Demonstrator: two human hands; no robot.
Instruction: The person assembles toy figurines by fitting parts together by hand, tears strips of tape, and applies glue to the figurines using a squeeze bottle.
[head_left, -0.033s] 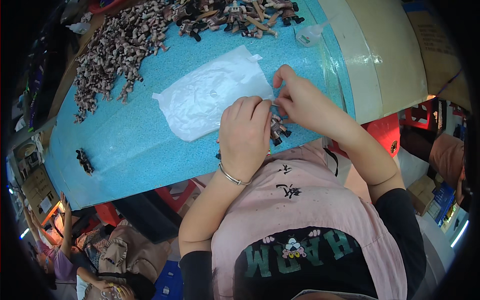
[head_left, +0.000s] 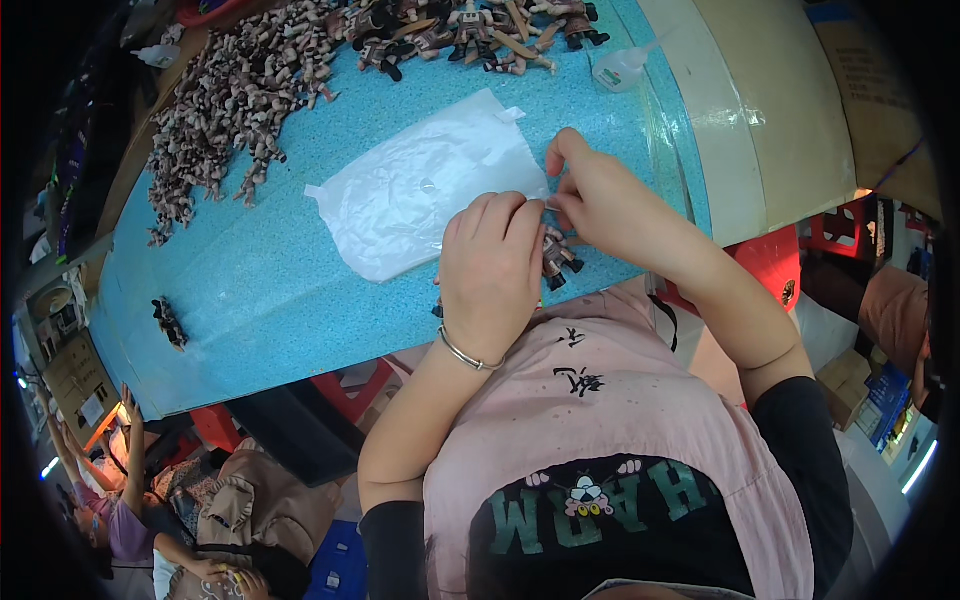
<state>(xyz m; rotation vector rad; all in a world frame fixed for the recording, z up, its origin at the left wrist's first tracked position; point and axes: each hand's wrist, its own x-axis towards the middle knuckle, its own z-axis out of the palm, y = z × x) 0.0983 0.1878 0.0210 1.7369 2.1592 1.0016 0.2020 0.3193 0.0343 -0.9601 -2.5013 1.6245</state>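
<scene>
My left hand (head_left: 490, 255), with a silver bangle at the wrist, is closed at the front edge of the blue mat, its fingers curled and its thumb hidden. What lies inside it is covered by the hand. Right beside it, a small toy figure (head_left: 559, 262) with black feet shows between my hands, partly hidden. A dark bit peeks out on the hand's other side. My right hand (head_left: 605, 200) pinches thumb and fingertip together close to the left fingertips. Something tiny and pale seems to be there, too small to name. A crumpled white sheet (head_left: 420, 195) lies just beyond.
The blue foam mat (head_left: 250, 300) covers the table. A heap of small figure parts (head_left: 240, 110) lies far left, with larger toy figures (head_left: 470, 35) at the back. A clear squeeze bottle (head_left: 620, 70) stands back right. One dark figure (head_left: 170, 323) lies left. Other people sit nearby.
</scene>
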